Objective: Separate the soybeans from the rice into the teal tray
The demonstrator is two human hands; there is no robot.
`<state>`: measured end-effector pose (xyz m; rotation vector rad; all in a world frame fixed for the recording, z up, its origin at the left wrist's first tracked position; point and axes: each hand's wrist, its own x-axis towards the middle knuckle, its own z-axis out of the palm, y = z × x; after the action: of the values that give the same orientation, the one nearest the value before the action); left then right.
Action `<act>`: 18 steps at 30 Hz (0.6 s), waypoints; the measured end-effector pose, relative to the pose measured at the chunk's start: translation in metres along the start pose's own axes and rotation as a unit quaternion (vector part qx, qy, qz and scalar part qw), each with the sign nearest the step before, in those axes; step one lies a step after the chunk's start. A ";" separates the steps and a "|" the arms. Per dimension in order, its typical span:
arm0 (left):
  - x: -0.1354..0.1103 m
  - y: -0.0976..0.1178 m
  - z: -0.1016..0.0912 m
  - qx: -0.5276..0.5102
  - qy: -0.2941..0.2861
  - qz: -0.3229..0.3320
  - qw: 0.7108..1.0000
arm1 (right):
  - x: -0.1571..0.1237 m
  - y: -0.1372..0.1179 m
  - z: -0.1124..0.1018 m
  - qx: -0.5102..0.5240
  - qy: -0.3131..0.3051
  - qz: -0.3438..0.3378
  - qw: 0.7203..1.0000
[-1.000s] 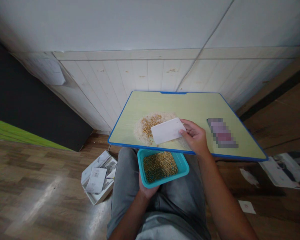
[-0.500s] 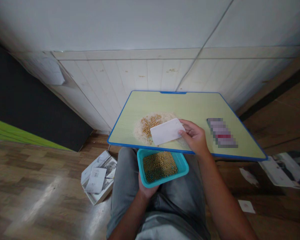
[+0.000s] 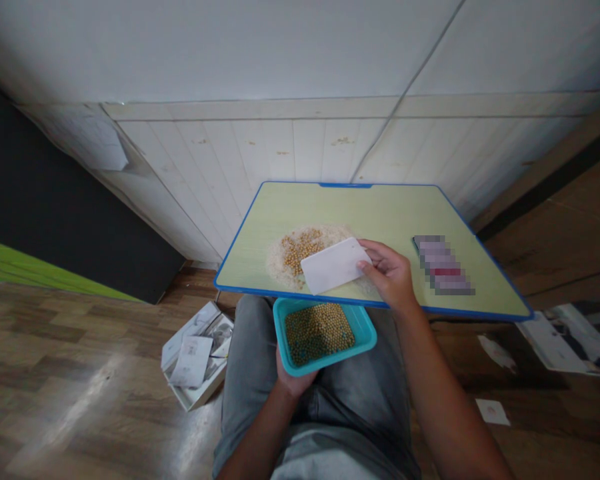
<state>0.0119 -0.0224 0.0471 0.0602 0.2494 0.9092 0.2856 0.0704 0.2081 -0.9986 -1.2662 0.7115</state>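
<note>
A small green table with a blue rim [image 3: 380, 207] stands in front of me. On it lies a pile of white rice mixed with yellow beans [image 3: 300, 247]. My right hand [image 3: 390, 277] pinches a white card [image 3: 334, 265] by its right end and holds it flat over the near side of the pile. My left hand [image 3: 293, 380] holds a teal tray [image 3: 367, 333] from below, just under the table's front edge, above my lap. The tray is filled with yellow beans [image 3: 319, 331].
A blurred flat object [image 3: 443, 265] lies on the table's right part. An open white box with papers [image 3: 195, 357] sits on the wooden floor to my left. Loose papers [image 3: 570, 337] lie on the floor at right. A white panelled wall rises behind the table.
The card has edged slightly left and tilted a little over the pile. The tray and left hand have barely moved.
</note>
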 end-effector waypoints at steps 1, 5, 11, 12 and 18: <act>0.000 0.000 0.000 0.000 0.000 0.000 1.000 | 0.000 0.000 0.000 0.000 0.000 0.000 1.000; -0.001 0.001 -0.002 0.002 0.005 -0.001 1.000 | 0.000 -0.001 0.001 0.002 0.000 0.000 1.000; 0.000 0.000 -0.006 0.001 0.020 0.000 1.000 | 0.001 0.000 0.001 -0.031 0.080 -0.027 0.996; 0.000 0.000 -0.006 0.000 0.023 0.001 1.000 | 0.001 0.001 0.000 -0.038 0.113 -0.038 0.992; 0.000 -0.002 -0.003 -0.002 0.037 0.001 0.999 | 0.005 0.000 -0.001 -0.097 0.265 -0.086 0.956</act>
<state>0.0133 -0.0238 0.0442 0.0230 0.3164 0.9153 0.2876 0.0745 0.2103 -1.1281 -0.9419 0.1606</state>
